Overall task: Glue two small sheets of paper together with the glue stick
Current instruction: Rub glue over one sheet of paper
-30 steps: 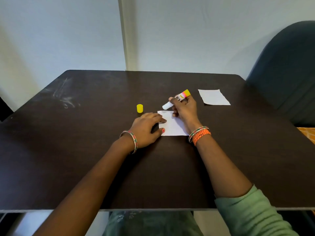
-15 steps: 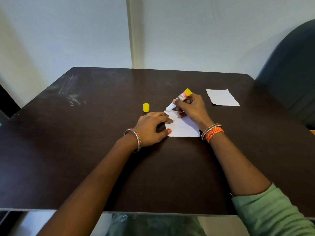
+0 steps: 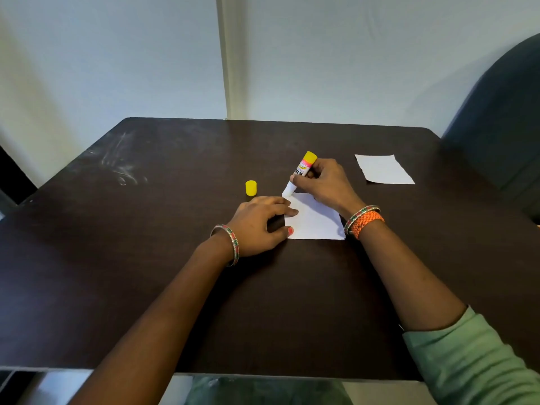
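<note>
The right hand (image 3: 324,182) has its fingers curled tight around one glue stick (image 3: 301,174), which tilts with its yellow end up and its white tip down on the far left corner of a sheet of paper (image 3: 315,220). The left hand (image 3: 257,225) lies flat with fingers spread a little, holding nothing in a grasp; its fingertips and thumb press on the left edge of that same sheet, pinning it to the desk (image 3: 146,258).

There are two sheets of paper. The one under the hands sits near the middle of the desk, a little toward the right. The second sheet (image 3: 382,169) lies flat and untouched toward the far right corner of the desk, well apart from the first.

One yellow cap (image 3: 251,187) stands upright on the desk just left of the glue stick's tip, beyond the left hand and not touching it.

The left wrist bears one bangle (image 3: 230,244). The right wrist bears a bangle of the same kind and one orange braided band (image 3: 366,222) beside it. One pale green sleeve (image 3: 473,361) covers the right arm near the near edge of the desk; the left forearm is bare.

One dark chair (image 3: 502,118) stands past the right edge of the desk
</note>
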